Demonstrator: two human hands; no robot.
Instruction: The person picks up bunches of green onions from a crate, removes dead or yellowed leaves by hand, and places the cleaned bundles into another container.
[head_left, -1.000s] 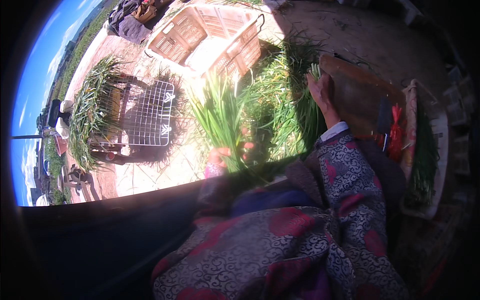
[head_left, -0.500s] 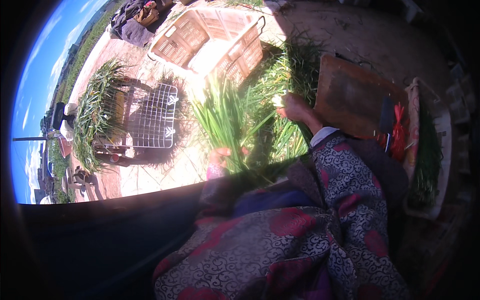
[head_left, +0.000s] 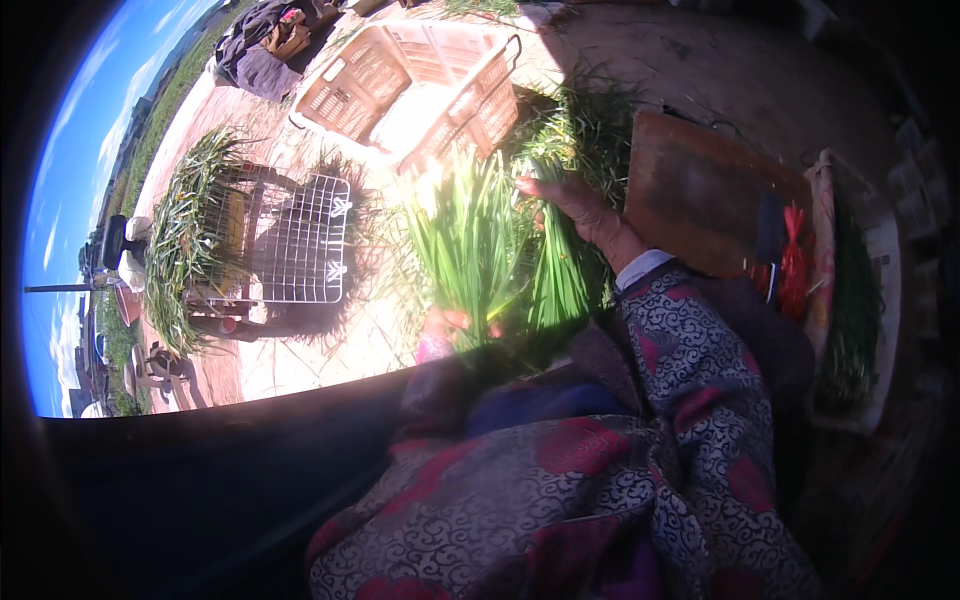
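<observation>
Two bunches of long greens in hand, loose heap beyond

Bearings from view centre, twelve at the top.

- Past nine: cut leaves (head_left: pixel 190 245) heaped at the far side of a wire rack (head_left: pixel 312 240).
- Eleven: pale slatted crate (head_left: pixel 485 105), open; its sunlit bottom washes out, contents not certain.
- Eight, close in: left hand (head_left: pixel 440 325), fingers curled about the lower part of the left bunch (head_left: pixel 458 245), whose leaves fan up toward twelve. Glare and shade hide the full grip.
- One-thirty: right hand (head_left: pixel 582 208), fingers wrapped around the upper end of the right bunch (head_left: pixel 558 285); its leaves hang down just beside the left bunch.
- One: loose greens (head_left: pixel 592 115) on the ground, unsorted by the look of them.
- Two: brown board (head_left: pixel 705 195).
- Before three: red strips (head_left: pixel 793 245), none seen on either bunch.
- Three: second crate (head_left: pixel 888 275) with more greens (head_left: pixel 848 335) lying lengthwise inside.

Progress, judged: gathering partly done, both handfuls roughly aligned but not fully merged. The loose heap remains to be worked through.
</observation>
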